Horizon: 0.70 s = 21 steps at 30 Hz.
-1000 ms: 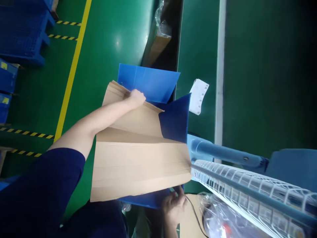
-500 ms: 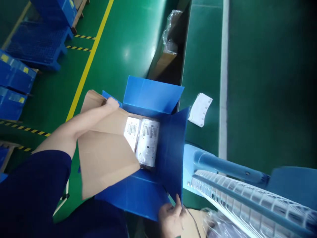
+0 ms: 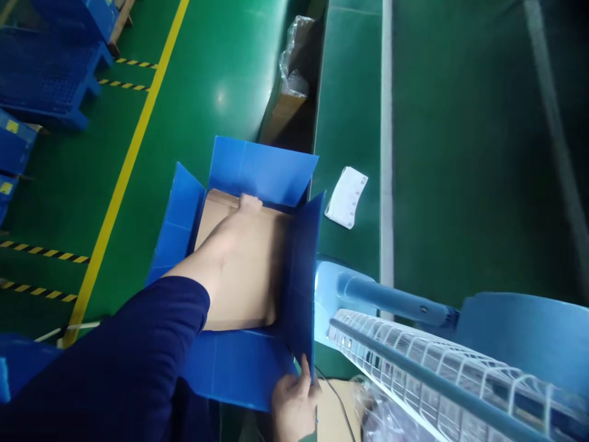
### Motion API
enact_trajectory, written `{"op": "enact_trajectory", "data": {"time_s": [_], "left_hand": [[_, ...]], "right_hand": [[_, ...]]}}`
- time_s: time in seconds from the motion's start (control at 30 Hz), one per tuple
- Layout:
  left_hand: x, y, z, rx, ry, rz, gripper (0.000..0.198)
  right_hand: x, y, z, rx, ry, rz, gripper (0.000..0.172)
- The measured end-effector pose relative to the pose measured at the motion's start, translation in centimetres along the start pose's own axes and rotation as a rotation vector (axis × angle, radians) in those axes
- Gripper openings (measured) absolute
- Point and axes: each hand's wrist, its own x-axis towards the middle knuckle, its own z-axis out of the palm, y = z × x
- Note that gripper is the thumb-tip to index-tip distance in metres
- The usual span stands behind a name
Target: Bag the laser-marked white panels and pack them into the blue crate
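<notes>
A blue corrugated plastic box (image 3: 243,166) stands open on the green floor, its flaps up. A brown cardboard sheet (image 3: 248,282) lies flat inside it, covering what is below. My left hand (image 3: 250,203) reaches in and presses on the sheet's far edge, my arm stretched over the cardboard. My right hand (image 3: 294,408) grips the lower corner of the box's right flap (image 3: 301,276) at the near side.
A blue fan with a white wire guard (image 3: 442,374) lies at the right. A white paper label (image 3: 346,196) rests on the green table. A bagged carton (image 3: 288,92) sits behind the box. Blue pallets and crates (image 3: 46,67) stand at far left past a yellow floor line.
The cardboard sheet, held up and tilted before, now lies flat in the box, hiding the white wrapped items. My left hand moved down with it; my right hand stays on the flap.
</notes>
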Motion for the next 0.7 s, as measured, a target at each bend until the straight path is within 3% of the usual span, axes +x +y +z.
{"op": "enact_trajectory", "data": {"time_s": [0.1, 0.17, 0.3, 0.37, 0.43, 0.53, 0.7], "left_hand": [[-1.1, -0.8, 5.3, 0.020, 0.074, -0.046, 0.059], [-3.9, -1.1, 9.4, 0.010, 0.129, -0.049, 0.067], [-14.1, -1.1, 17.4, -0.036, 0.063, 0.059, 0.070], [-19.3, -1.7, 20.9, -0.054, -0.020, 0.036, 0.074], [-22.9, -2.6, 23.9, -0.066, -0.108, -0.039, 0.083], [-23.8, -4.1, 26.7, -0.072, -0.236, -0.049, 0.091], [-19.6, -4.6, 27.9, -0.095, -0.465, -0.093, 0.100]], "right_hand": [[-0.4, 0.0, 0.3, 0.089, 0.096, 0.065, 0.075], [-0.6, 0.0, 0.4, 0.087, 0.099, 0.068, 0.073], [-0.7, -0.1, 0.3, 0.077, 0.116, 0.037, 0.075], [-0.7, -0.1, 0.4, 0.050, 0.147, 0.008, 0.077], [-0.8, -0.1, 0.5, 0.029, 0.175, -0.016, 0.078], [-0.8, 0.2, 0.7, 0.027, 0.206, -0.030, 0.078], [-0.7, 0.3, 0.9, 0.065, 0.210, -0.031, 0.072]]}}
